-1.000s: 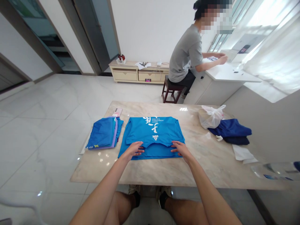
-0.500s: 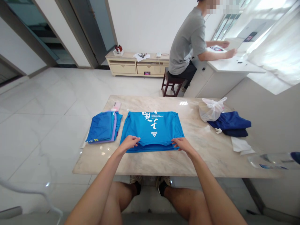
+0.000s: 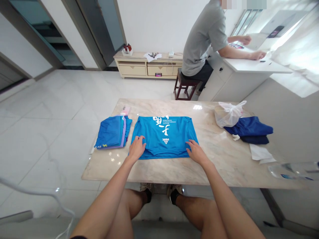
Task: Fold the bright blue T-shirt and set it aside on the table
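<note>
Lying flat near the front edge of the marble table point(image 3: 224, 166), a folded blue T-shirt point(image 3: 164, 136) with white lettering was observed, the print facing up and reading away from the wearer of the camera. The left hand point(image 3: 137, 148) was found resting palm down on the shirt's near left corner, fingers spread and nothing gripped. The right hand point(image 3: 196, 152) was noted pressed flat on the near right corner, likewise spread and grasping nothing. A stack of folded blue garments point(image 3: 113, 132) was recorded just beside the shirt on its left, apart from it. A white plastic bag point(image 3: 228, 114) and a folded navy garment point(image 3: 250, 129) were seen well to the right, touching one another, with white paper point(image 3: 261, 154) lying nearer the front edge. Beyond the table, another person in a grey T-shirt point(image 3: 201, 36) was seen seated on a dark stool point(image 3: 183, 88) at a white counter point(image 3: 259, 66), both hands on its surface
</note>
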A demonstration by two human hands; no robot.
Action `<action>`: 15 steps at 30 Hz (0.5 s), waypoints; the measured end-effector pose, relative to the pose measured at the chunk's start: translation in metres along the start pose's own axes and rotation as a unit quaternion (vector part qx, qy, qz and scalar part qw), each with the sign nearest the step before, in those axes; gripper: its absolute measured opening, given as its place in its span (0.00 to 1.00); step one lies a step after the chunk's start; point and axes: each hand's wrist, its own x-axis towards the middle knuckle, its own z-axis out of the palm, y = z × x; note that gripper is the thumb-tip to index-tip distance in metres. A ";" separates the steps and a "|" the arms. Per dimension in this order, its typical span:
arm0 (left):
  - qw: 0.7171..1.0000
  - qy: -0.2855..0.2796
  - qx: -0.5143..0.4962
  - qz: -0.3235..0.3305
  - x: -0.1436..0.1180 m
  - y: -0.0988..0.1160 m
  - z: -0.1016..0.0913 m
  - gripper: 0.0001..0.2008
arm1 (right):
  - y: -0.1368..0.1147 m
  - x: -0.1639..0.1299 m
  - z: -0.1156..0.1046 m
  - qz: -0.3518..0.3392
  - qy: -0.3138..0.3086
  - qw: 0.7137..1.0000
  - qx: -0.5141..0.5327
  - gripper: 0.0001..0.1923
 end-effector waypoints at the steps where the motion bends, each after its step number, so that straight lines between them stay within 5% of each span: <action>1: 1.000 0.004 0.017 0.017 0.001 -0.001 0.003 0.24 | 0.003 0.000 0.007 -0.005 -0.011 1.000 -0.018 0.30; 5: 0.995 -0.017 0.063 0.069 0.005 -0.009 0.018 0.32 | 0.009 0.002 0.027 0.028 -0.042 0.997 -0.053 0.37; 9: 0.994 -0.050 0.086 0.047 0.006 -0.009 0.027 0.34 | 0.003 0.005 0.026 0.064 -0.050 0.995 -0.062 0.36; 15: 0.985 -0.090 0.145 0.005 -0.005 0.012 0.012 0.33 | -0.014 0.003 0.018 0.075 -0.052 0.992 -0.084 0.30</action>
